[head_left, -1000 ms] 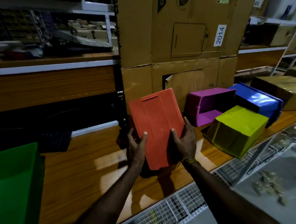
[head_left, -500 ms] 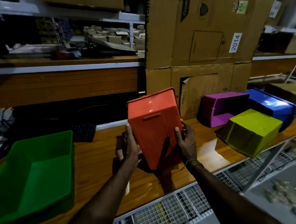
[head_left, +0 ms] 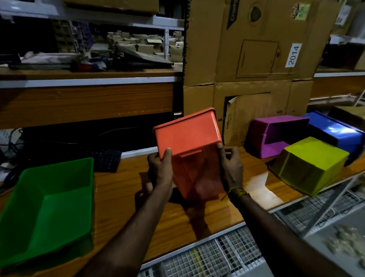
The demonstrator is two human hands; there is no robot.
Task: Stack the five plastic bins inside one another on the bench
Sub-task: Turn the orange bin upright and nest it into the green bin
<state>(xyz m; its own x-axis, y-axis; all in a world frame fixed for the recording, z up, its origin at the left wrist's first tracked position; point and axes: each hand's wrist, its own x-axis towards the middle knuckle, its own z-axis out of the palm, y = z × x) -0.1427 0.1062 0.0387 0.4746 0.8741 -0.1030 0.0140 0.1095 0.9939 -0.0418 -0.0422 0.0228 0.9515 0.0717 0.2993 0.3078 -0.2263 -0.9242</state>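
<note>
No bin is nested yet. The left hand (head_left: 160,172) and right hand (head_left: 231,167) pinch the orange bin (head_left: 188,138) above the surface (head_left: 125,198). The green bin (head_left: 44,210) waits at 9 o'clock; the purple bin (head_left: 274,136), yellow bin (head_left: 310,164) and blue bin (head_left: 336,134) lie tipped at 3 o'clock.

A white label (head_left: 293,55) on the cardboard box (head_left: 256,31) reads "2014" (printed sideways).
</note>
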